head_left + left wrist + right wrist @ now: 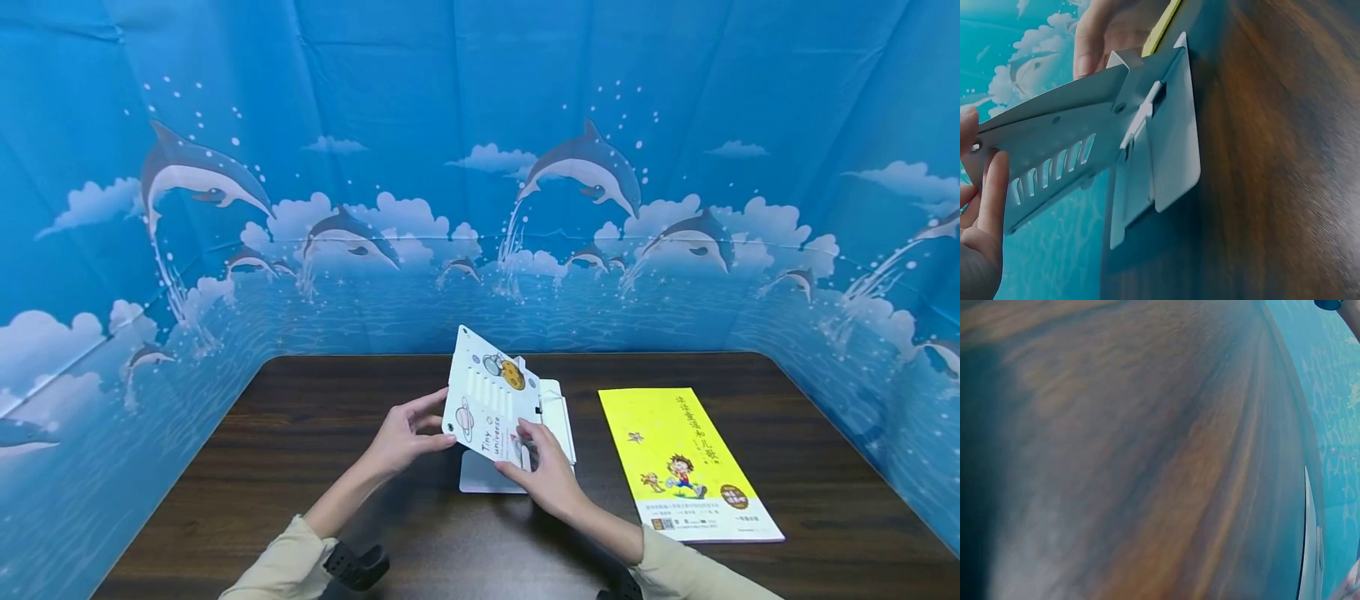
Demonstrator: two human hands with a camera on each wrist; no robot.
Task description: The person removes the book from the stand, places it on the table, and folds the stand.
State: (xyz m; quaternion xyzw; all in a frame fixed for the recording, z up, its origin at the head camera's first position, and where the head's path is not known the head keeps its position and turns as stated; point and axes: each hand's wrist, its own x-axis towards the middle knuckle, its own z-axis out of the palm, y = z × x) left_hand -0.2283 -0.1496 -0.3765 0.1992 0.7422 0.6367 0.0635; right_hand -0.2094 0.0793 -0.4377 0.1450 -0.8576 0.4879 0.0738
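Note:
A white folding book stand (478, 408), printed with planets and the words "Tiny universe", stands partly unfolded near the middle of the table. Its slotted panel (1054, 144) is tilted up from the flat base plates (1175, 137). My left hand (405, 435) pinches the panel's left edge between thumb and fingers. At the panel's lower right, my right hand (551, 473) holds the edge with thumb and fingers, covering part of the print. Only a thin strip of the stand's base (1309, 550) shows in the right wrist view.
A yellow picture-covered book (667, 442) lies flat on the dark wooden table (300, 433), to the right of the stand. Behind and around the table hangs a blue curtain (420, 100) with dolphins and clouds.

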